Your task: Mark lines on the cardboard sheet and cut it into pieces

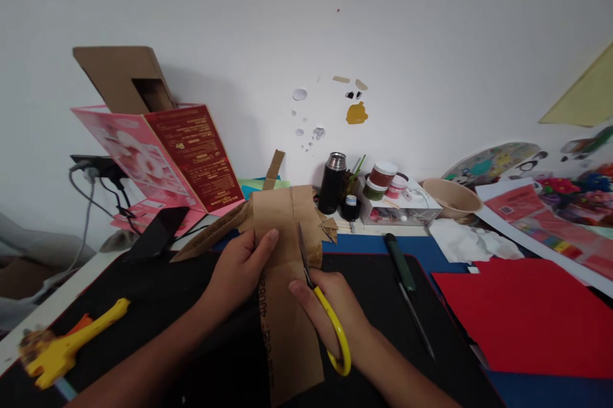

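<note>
The left hand (242, 262) pinches brown printed cardboard (292, 331); the right hand (342, 309) grips yellow-handled metal scissors (330, 310) — a green-handled pointed tool (402, 267) beside it, a black metal-topped flask (332, 186) beyond.

Phone (158, 234) left of cardboard (294, 344)

Left grip (235, 267) on cardboard (293, 331), right grip (345, 309) on yellow-handled scissors (338, 326).

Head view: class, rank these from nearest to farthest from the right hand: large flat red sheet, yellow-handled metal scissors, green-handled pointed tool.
1. Yellow-handled metal scissors: in the right hand.
2. Green-handled pointed tool: lying to its right.
3. Large flat red sheet: farther right, past the tool.
</note>
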Available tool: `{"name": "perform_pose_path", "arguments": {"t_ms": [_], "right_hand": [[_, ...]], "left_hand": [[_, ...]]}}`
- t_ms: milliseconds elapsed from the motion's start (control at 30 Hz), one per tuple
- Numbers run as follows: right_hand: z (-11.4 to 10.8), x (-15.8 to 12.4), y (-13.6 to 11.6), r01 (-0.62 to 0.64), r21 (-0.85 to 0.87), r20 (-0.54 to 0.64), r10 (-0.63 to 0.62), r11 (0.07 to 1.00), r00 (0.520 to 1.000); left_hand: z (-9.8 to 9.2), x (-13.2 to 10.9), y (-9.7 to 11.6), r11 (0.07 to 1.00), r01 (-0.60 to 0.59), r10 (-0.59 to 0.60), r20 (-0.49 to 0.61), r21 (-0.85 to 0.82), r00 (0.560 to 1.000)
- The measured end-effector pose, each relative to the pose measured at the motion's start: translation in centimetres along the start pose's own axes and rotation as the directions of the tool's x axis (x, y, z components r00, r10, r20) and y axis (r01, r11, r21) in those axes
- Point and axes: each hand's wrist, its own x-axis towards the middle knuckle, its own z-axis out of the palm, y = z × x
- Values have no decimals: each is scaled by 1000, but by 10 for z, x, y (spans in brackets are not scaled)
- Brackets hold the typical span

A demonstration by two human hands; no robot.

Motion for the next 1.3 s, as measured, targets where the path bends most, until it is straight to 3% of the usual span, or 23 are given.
{"name": "perform_pose_path", "arguments": {"t_ms": [167,533,1300], "right_hand": [[0,1,-1,-24,-16,-50,23,1000,998],[0,0,3,40,-29,-30,-41,999,999],[0,-1,-6,-4,-14,9,4,1000,1000]], "left_hand": [[4,-2,-3,990,60,-54,47,-128,997],[-2,1,2,998,-31,30,15,56,999],[0,2,-5,999,-27,25,56,43,998]]}}
